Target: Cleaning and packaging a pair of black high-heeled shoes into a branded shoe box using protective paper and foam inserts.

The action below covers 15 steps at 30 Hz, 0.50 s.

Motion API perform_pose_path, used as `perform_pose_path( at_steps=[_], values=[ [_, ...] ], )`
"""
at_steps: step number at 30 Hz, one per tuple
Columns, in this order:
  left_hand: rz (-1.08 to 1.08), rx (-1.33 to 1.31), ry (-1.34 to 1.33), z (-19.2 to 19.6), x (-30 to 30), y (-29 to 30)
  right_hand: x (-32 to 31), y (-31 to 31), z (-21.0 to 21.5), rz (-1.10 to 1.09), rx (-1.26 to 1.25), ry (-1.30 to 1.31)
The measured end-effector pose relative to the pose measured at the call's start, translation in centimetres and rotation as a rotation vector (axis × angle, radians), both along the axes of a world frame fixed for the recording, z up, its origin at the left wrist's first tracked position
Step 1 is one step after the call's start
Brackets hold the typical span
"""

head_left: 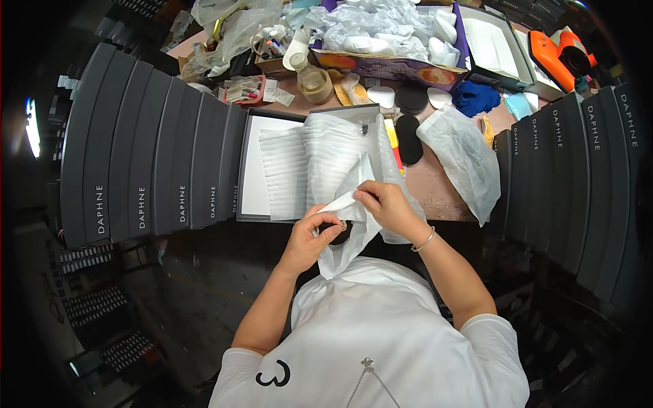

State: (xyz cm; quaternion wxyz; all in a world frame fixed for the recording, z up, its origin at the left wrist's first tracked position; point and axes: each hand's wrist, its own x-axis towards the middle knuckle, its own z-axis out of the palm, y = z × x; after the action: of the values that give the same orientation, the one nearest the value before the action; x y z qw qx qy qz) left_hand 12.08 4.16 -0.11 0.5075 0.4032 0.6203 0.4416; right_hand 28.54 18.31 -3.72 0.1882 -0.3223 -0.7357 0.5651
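Close to my body, a thin white wrapping sheet (360, 234) is held between both hands. My left hand (309, 238) has its thumb and fingers closed on its left side, by a dark item (345, 234) with a small gold-coloured detail; most of that item is covered, so its kind cannot be told. A folded edge of the sheet is pinched by my right hand (386, 206), higher up and to the right. Just beyond them lies an open dark grey box (253, 153), with ribbed white foam sheets (286, 170) on it.
Dark grey boxes stand in rows at the left (143, 149) and right (564, 177). A translucent bag (466, 160) and black oval pad (409, 139) lie right of the open box. Behind are a glass jar (313, 85), purple carton (401, 71) and orange tape dispenser (549, 62).
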Motion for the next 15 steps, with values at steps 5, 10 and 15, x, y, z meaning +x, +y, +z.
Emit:
perform_pose_path(
  at_steps=[5, 10, 15],
  values=[
    [-0.113, -0.060, -0.018, 0.7, -1.5, 1.0, -0.3, -0.3, -1.5, -0.017, -0.106, -0.003],
    [-0.205, -0.033, 0.132, 0.8, -2.3, 1.3, -0.3, -0.4, -1.8, -0.037, -0.101, 0.009],
    [-0.148, -0.005, 0.373, 1.4, -1.1, 1.6, -0.5, -0.1, -0.1, -0.118, -0.060, 0.039]
  ],
)
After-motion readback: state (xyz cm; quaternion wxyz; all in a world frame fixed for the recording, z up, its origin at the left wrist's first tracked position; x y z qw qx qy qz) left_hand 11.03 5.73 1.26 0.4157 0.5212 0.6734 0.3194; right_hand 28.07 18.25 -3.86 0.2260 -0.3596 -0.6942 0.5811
